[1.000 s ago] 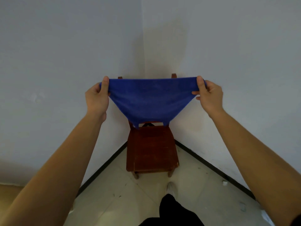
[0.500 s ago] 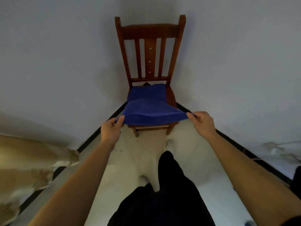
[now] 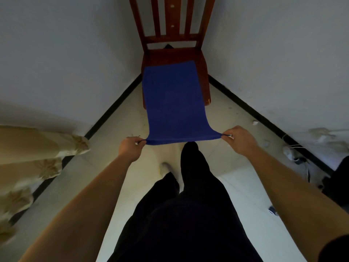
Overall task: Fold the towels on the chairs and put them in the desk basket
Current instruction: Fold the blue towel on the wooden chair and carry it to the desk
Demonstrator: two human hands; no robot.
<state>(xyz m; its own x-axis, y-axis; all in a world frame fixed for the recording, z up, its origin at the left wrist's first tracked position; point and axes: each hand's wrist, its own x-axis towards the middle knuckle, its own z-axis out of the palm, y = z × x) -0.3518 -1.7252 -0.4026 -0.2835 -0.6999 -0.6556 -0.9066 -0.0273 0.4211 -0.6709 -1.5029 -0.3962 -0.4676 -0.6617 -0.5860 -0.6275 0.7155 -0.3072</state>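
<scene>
From the head camera, a blue towel (image 3: 173,103) with a soft matte pile lies as a long rectangle on the seat of a reddish-brown wooden chair (image 3: 203,72) with a slatted back. Its near half stretches out past the seat's front edge, off the seat. The left hand (image 3: 130,149) pinches the near left corner and the right hand (image 3: 239,140) pinches the near right corner, so the hem is taut and straight.

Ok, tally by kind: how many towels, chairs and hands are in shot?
Towels: 1, the blue towel
Chairs: 1, the wooden chair
Hands: 2, left hand and right hand, each pinching a near towel corner
Total: 4
</scene>
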